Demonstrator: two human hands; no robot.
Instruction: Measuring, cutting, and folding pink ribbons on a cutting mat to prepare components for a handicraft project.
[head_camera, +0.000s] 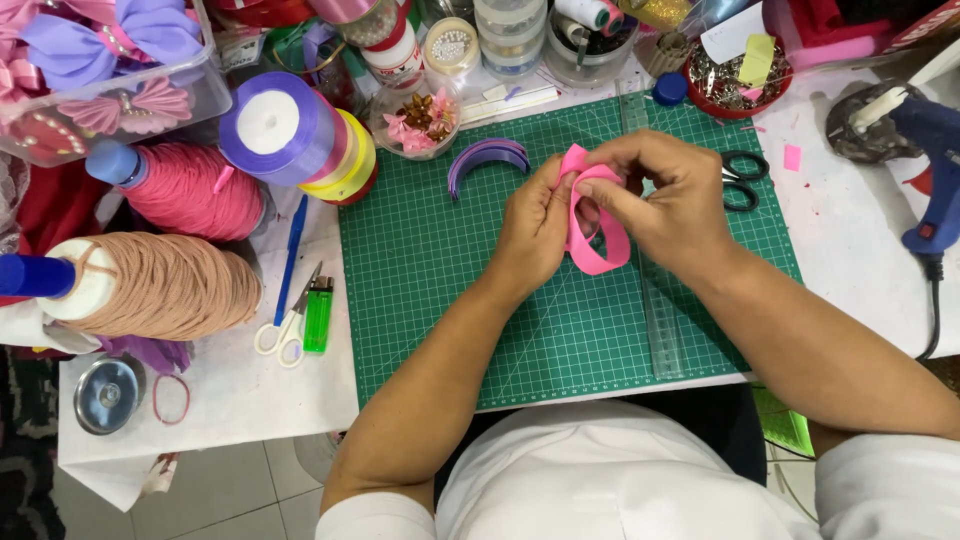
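Over the green cutting mat both my hands hold a length of pink ribbon folded into loops. My left hand pinches the ribbon's left side near the top fold. My right hand grips the upper loop from the right, its fingers curled over the fold. The lower loop hangs free below my fingers. A purple headband lies on the mat just left of my hands. Black scissors lie on the mat, partly hidden behind my right hand.
Spools of ribbon and cones of pink and tan thread crowd the left. Small white scissors, a green lighter and a blue pen lie beside the mat. A blue glue gun rests at right. A clear ruler crosses the mat.
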